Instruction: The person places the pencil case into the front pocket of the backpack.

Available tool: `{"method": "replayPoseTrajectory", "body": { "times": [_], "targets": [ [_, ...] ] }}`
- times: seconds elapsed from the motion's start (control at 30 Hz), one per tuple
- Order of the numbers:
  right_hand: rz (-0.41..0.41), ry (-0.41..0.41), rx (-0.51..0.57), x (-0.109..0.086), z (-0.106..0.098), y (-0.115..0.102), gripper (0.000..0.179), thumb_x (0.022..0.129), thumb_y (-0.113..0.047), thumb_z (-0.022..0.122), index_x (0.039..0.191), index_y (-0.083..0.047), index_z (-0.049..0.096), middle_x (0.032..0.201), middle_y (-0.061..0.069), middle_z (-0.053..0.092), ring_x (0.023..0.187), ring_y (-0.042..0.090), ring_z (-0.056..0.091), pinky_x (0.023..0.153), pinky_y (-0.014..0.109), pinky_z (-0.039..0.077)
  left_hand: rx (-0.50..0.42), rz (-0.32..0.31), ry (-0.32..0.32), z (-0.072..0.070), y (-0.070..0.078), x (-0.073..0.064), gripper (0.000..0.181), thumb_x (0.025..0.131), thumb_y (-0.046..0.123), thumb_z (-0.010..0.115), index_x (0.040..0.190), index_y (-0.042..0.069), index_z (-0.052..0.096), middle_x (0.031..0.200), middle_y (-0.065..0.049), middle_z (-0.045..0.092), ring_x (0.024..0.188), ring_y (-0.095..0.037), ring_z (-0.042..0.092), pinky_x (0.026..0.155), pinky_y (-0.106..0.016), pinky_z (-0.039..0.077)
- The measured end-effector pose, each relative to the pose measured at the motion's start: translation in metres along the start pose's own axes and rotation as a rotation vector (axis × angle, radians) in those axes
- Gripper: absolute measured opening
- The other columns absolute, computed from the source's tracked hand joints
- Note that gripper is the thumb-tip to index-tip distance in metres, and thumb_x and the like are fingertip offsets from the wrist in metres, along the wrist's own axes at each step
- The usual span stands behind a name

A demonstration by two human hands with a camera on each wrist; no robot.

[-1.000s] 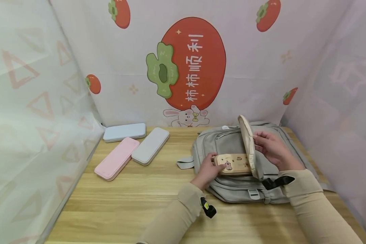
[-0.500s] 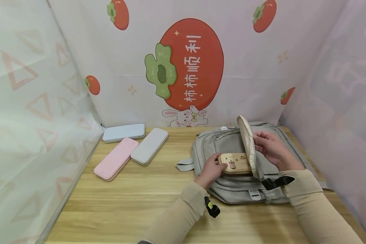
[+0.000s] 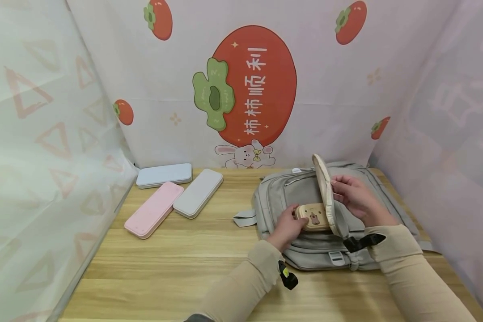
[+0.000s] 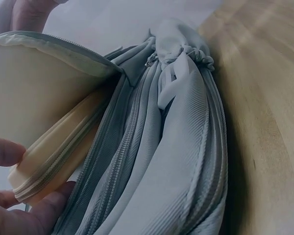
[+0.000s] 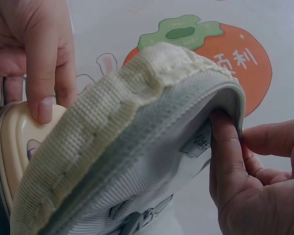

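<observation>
A grey backpack (image 3: 306, 255) lies on the table at the right, its front pocket unzipped. My right hand (image 3: 356, 199) pinches the edge of the raised pocket flap (image 3: 325, 192), thumb on one side and fingers on the other, as the right wrist view shows. My left hand (image 3: 287, 226) grips the near end of a cream zippered pencil case (image 3: 313, 217) with small cartoon animals printed on its top. The case's far end is hidden behind the flap, inside the pocket. In the left wrist view the zipper side of the pencil case (image 4: 59, 156) faces the camera, close beside the pocket's zipper edge.
Three slim cases lie at the table's left: light blue (image 3: 165, 174), pink (image 3: 154, 209) and pale grey (image 3: 198, 192). A backpack strap (image 3: 245, 218) sticks out to the left. Printed cloth (image 3: 169, 134) walls the back and both sides of the wooden table (image 3: 165, 277).
My left hand has moved to the right, sliding the pencil case deeper behind the flap, so less of it shows. My right hand still holds the flap up, nearly in place.
</observation>
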State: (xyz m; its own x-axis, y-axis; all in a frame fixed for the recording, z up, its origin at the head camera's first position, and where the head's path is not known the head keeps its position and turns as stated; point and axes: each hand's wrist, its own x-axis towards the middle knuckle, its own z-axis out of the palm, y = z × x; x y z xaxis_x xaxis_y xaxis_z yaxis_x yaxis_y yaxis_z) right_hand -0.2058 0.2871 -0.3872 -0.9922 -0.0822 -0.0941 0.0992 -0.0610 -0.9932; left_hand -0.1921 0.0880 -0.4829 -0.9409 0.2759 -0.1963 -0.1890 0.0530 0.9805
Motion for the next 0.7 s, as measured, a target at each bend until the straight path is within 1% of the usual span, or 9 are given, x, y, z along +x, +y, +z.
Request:
{"method": "replayPoseTrajectory", "body": {
  "times": [0.17,0.4,0.57,0.7],
  "targets": [
    [0.007,-0.004,0.018,0.000,-0.001,0.000,0.022,0.108,-0.002,0.048,0.097,-0.011,0.064,0.089,-0.004,0.064,0.081,0.006,0.064,0.071,0.021,0.056,0.031,0.009,0.005,0.004,0.000,0.001,0.057,0.099,0.006,0.066,0.152,0.000,0.046,0.132,-0.015,0.059,0.105,-0.022,0.063,0.086,-0.038,0.056],
    [0.015,-0.005,0.028,-0.002,0.000,-0.002,0.022,0.108,-0.002,0.049,0.098,-0.012,0.065,0.090,-0.004,0.065,0.082,0.006,0.065,0.072,0.021,0.057,0.019,0.024,-0.009,0.013,0.000,0.004,0.058,0.098,0.004,0.065,0.152,-0.002,0.044,0.130,-0.016,0.060,0.108,-0.025,0.064,0.089,-0.039,0.056],
    [0.020,0.000,0.033,-0.004,0.000,-0.002,0.021,0.108,-0.003,0.049,0.097,-0.012,0.064,0.089,-0.004,0.064,0.082,0.006,0.064,0.072,0.021,0.057,0.014,0.011,0.006,0.017,-0.003,0.005,0.061,0.098,0.002,0.065,0.154,-0.003,0.041,0.140,-0.020,0.056,0.120,-0.030,0.060,0.096,-0.041,0.053],
    [0.018,0.000,0.050,-0.004,0.001,-0.002,0.022,0.108,-0.002,0.049,0.096,-0.011,0.065,0.089,-0.004,0.065,0.082,0.006,0.064,0.072,0.021,0.056,0.048,0.004,0.029,0.018,-0.004,0.005,0.060,0.098,0.003,0.064,0.154,-0.002,0.041,0.146,-0.021,0.051,0.127,-0.032,0.056,0.101,-0.042,0.050]
  ]
}}
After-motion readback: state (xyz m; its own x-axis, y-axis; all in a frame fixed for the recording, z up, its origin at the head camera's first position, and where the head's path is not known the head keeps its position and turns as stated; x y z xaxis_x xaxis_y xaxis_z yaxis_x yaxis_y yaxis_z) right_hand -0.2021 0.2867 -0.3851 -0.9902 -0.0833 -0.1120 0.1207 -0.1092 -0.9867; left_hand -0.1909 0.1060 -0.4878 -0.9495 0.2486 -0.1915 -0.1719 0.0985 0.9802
